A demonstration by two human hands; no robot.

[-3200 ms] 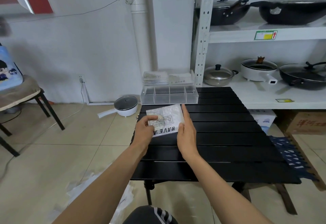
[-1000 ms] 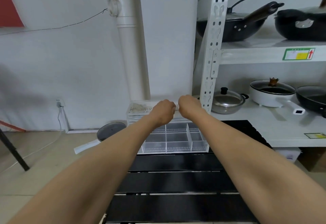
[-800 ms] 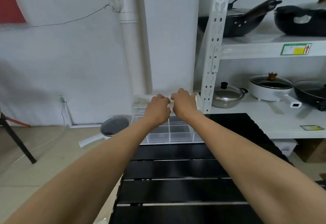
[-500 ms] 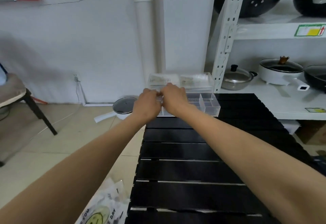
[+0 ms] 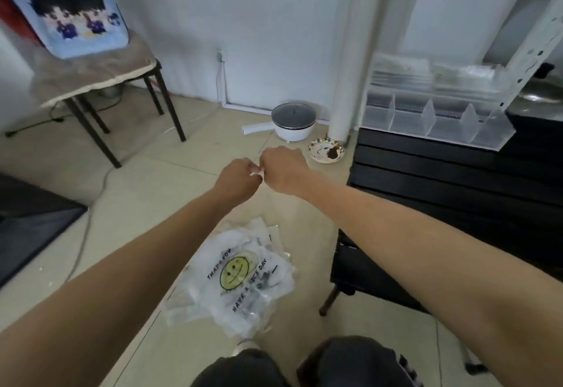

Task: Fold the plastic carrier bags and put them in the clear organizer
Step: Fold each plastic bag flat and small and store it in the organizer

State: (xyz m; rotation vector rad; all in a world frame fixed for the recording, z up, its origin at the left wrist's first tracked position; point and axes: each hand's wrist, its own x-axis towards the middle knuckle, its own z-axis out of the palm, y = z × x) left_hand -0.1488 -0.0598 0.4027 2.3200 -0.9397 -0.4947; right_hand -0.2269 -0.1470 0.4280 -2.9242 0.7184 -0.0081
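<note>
Now my hands (image 5: 259, 172) sit curled together, apparently empty; bags (image 5: 240, 277) lie at 6 o'clock on the floor, slippery enough to unfold when grabbed.

Both bare forearms reached forward and met near centre. The left hand (image 5: 239, 180) was curled into a fist, knuckles toward 1 o'clock. The right hand (image 5: 283, 170) was curled likewise, touching it at 9 o'clock. Whether either grip held anything was unclear.

The top bag (image 5: 240, 277) on the floor reads "THANK YOU" and "HAVE A NICE DAY" around a smiley face.
</note>
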